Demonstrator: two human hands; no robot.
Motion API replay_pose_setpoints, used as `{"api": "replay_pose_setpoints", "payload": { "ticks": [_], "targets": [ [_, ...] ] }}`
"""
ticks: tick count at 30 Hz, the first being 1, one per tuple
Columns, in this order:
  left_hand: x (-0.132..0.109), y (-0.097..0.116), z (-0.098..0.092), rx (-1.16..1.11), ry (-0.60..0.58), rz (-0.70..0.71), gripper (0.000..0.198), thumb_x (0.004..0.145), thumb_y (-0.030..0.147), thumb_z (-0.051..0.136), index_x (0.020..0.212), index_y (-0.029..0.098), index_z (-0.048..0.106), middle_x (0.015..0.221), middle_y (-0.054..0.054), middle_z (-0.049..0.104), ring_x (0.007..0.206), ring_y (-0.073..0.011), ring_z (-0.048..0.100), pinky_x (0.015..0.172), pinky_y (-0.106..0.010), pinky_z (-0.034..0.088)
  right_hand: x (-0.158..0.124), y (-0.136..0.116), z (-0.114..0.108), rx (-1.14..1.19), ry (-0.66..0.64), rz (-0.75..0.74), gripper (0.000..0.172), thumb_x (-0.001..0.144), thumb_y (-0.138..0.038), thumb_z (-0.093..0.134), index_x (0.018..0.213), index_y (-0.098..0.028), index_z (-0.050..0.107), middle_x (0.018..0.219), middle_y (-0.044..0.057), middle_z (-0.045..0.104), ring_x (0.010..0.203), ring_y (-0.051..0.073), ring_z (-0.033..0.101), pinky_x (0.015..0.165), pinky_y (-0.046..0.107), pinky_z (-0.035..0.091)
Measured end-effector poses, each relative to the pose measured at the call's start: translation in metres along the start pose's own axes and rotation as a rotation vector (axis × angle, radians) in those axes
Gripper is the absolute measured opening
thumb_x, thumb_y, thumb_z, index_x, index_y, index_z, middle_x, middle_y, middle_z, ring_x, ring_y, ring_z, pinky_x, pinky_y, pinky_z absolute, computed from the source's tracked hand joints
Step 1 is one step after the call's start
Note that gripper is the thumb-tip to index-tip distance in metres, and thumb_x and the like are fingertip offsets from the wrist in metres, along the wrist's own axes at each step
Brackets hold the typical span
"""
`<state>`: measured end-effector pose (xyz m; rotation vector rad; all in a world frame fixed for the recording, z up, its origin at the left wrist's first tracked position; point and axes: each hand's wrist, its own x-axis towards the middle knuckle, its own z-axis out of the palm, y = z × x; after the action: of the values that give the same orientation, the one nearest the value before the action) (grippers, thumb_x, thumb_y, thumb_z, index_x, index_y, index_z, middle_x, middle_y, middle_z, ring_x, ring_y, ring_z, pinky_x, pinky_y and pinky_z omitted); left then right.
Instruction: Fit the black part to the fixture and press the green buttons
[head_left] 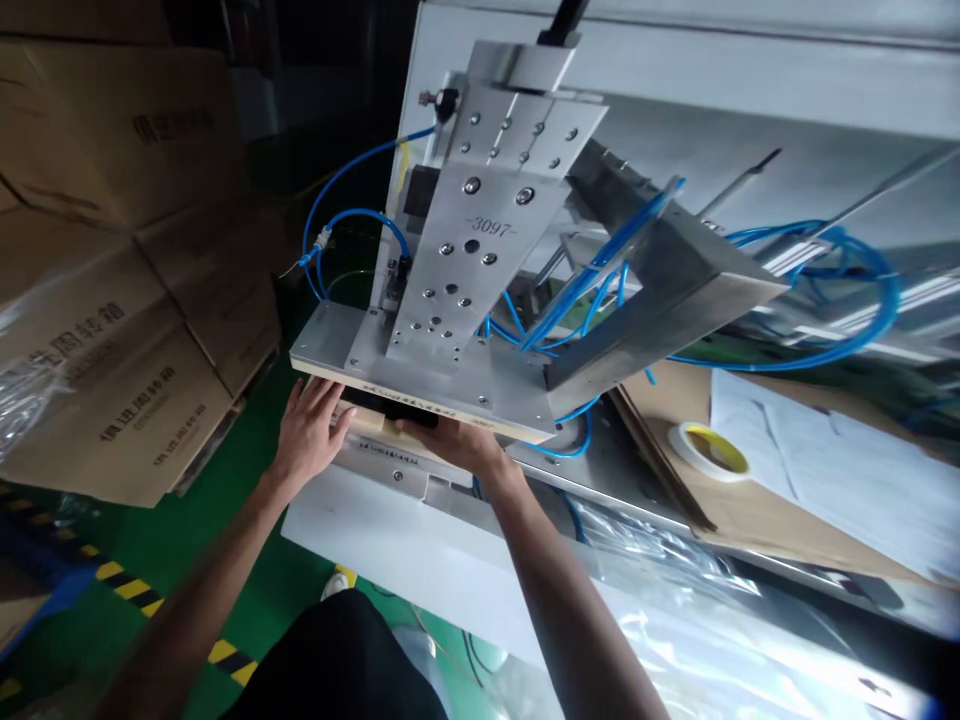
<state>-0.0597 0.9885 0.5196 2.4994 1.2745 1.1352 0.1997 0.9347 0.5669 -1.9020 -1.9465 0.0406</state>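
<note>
A metal press fixture (472, 215) marked 3097 stands before me, its wide upper plate (517, 400) held over a lower tan block (364, 418). At the left end of the gap is my left hand (311, 430), fingers stretched out under the plate's edge and thumb by the block. My right hand (461, 442) reaches into the gap from the front right. Its thumb side shows, while the other fingers are hidden beneath the plate. A dark piece (409, 411) lies in the gap between my hands; I cannot tell whether either hand grips it.
Blue air hoses (847, 350) loop around the fixture and a slanted metal bracket (660, 290). A tape roll (709, 452) and paper sheets (840, 480) lie on cardboard at right. Clear plastic wrap (675, 610) hangs in front. Large cartons (112, 350) are stacked at left.
</note>
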Motion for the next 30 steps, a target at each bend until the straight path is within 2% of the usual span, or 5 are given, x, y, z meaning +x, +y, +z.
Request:
{"api": "replay_pose_setpoints", "payload": {
  "ticks": [4,10,20,26,30],
  "targets": [
    [-0.005,-0.004,-0.001,0.019,0.013,0.022,0.047,0.108,0.044,0.050,0.144,0.017,0.065,0.149,-0.018,0.068,0.145,-0.0360,0.058,0.130,-0.061,0.032,-0.024,-0.005,0.003,-0.105,0.026,-0.007,0.057,0.101,-0.064,0.053,0.120,-0.015,0.075,0.099,0.016,0.080,0.099,0.031,0.075,0.089,0.040,0.057],
    [-0.012,-0.010,-0.008,0.089,0.025,0.042,0.043,0.107,0.042,0.053,0.139,0.017,0.066,0.143,-0.019,0.071,0.140,-0.0349,0.062,0.130,-0.060,0.031,-0.070,-0.024,0.019,-0.365,0.375,-0.004,0.048,0.104,-0.049,0.055,0.138,-0.017,0.065,0.125,0.017,0.076,0.118,0.032,0.066,0.104,0.045,0.048],
    [-0.025,-0.009,-0.021,0.043,0.027,0.036,0.047,0.103,0.040,0.060,0.144,0.016,0.059,0.151,-0.023,0.062,0.152,-0.0378,0.049,0.128,-0.061,0.033,-0.093,-0.045,0.034,-0.156,0.412,0.102,0.052,0.104,-0.046,0.057,0.148,-0.018,0.056,0.142,0.013,0.071,0.136,0.027,0.059,0.125,0.048,0.034],
    [-0.108,0.024,-0.007,-0.096,0.194,-0.005,0.060,0.097,0.027,0.068,0.154,0.027,0.049,0.154,-0.018,0.057,0.146,-0.0407,0.054,0.123,-0.065,0.044,-0.192,-0.070,0.028,0.022,0.511,0.062,0.036,0.099,-0.032,0.064,0.134,-0.024,0.063,0.121,0.009,0.078,0.119,0.022,0.068,0.113,0.044,0.049],
    [-0.181,0.101,0.024,-0.308,-0.157,0.125,0.063,0.101,0.026,0.062,0.158,0.035,0.039,0.145,-0.016,0.063,0.134,-0.0392,0.063,0.112,-0.061,0.053,-0.275,-0.065,0.016,0.018,0.590,0.161,0.031,0.095,-0.020,0.065,0.126,-0.022,0.065,0.102,0.007,0.075,0.099,0.020,0.068,0.094,0.040,0.057]
  ]
}}
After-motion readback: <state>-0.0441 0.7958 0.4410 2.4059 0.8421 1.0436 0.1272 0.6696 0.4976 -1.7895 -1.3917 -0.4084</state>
